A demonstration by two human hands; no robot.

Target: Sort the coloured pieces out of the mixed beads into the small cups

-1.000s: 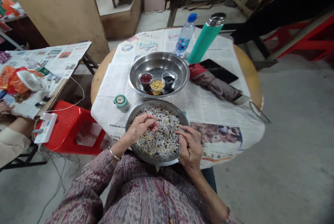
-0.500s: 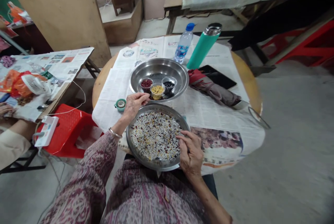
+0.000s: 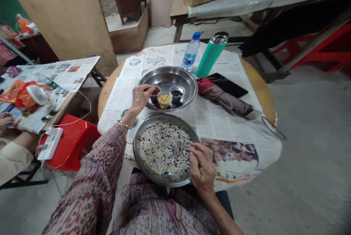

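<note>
Red-bean cup (image 3: 155, 97), 8 o'clock, far bowl (image 3: 182, 78) | my L hand (image 3: 140, 99) now over it, up from mix bowl (image 3: 168, 181), so work's at 12 | L tips bunched, R hand (image 3: 202, 167) half-curled, 3 o'clock; grips can't tell

Green flask (image 3: 210, 56) beside a blue-capped bottle (image 3: 191, 53), red stool (image 3: 71, 140) farther left.

"What's the table (image 3: 264, 98) like?"
"Round, wooden, spread with newspaper (image 3: 216, 121)."
"And on that?"
"One bowl (image 3: 179, 78), a bottle (image 3: 191, 53) and flask (image 3: 212, 56) behind it, umbrella (image 3: 223, 98) and black slab (image 3: 231, 86) to the right."
"The nearer bowl (image 3: 172, 180)?"
"At the table's edge; I can't tell if it rests there."
</note>
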